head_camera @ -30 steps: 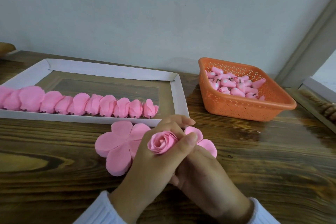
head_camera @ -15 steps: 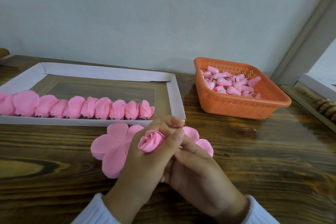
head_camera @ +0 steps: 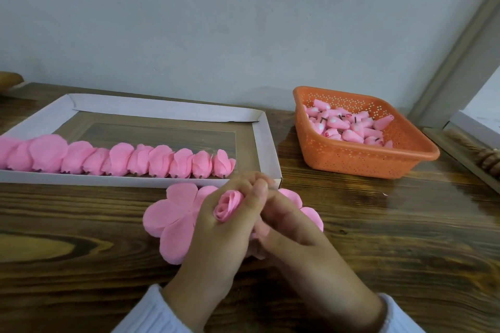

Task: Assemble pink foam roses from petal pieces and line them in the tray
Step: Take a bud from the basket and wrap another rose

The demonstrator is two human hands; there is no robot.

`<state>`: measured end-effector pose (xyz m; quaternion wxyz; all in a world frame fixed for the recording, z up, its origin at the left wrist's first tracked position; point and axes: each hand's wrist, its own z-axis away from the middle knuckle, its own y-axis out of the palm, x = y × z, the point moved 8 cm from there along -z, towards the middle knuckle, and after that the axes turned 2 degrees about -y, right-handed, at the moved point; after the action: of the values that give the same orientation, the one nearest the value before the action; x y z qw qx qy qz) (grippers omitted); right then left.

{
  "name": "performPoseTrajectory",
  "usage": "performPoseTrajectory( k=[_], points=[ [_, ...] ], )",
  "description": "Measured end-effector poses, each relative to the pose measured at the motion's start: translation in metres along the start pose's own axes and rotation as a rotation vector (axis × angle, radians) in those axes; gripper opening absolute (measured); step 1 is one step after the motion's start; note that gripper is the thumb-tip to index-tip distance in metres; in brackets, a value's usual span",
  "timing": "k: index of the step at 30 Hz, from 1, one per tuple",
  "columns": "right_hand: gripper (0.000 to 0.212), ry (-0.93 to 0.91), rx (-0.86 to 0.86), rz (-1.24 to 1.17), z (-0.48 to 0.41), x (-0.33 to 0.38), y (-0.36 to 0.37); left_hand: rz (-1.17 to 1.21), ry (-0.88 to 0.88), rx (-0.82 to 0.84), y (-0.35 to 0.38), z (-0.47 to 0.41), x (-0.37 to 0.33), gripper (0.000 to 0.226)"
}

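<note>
The white tray [head_camera: 266, 140] lies at ten o'clock from the hands, with a row of finished roses [head_camera: 121, 159] along its near edge. At two o'clock an orange basket [head_camera: 365, 162] holds loose pink buds [head_camera: 346, 127]. Over the wooden table [head_camera: 378, 224], the left hand [head_camera: 219, 238] pinches a rolled rose [head_camera: 227, 204] between thumb and fingers. The right hand [head_camera: 292, 232] tucks in behind it; I cannot tell what its fingers hold. A flat petal piece [head_camera: 173, 219] lies beneath them. A pale wall [head_camera: 243, 21] stands at twelve o'clock.

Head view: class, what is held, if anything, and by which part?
The left hand grips a rosebud round its sides; right hand: cannot tell.
</note>
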<state>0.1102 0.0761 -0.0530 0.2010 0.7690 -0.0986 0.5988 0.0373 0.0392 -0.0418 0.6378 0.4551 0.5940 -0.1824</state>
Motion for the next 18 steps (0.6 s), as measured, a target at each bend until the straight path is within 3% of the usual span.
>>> performPoseTrajectory(
  k=[5,9,18],
  points=[
    [0.024,-0.13,-0.036,0.29,0.0,0.019,-0.004,0.092,-0.008,0.102,0.007,-0.001,0.003,0.029],
    [0.028,-0.149,-0.041,0.535,-0.003,0.032,-0.002,0.115,-0.009,0.112,0.005,-0.002,0.002,0.024],
    [0.018,0.046,0.147,0.781,-0.024,0.045,0.004,0.14,-0.044,0.055,-0.004,-0.007,0.006,0.039]
  ],
)
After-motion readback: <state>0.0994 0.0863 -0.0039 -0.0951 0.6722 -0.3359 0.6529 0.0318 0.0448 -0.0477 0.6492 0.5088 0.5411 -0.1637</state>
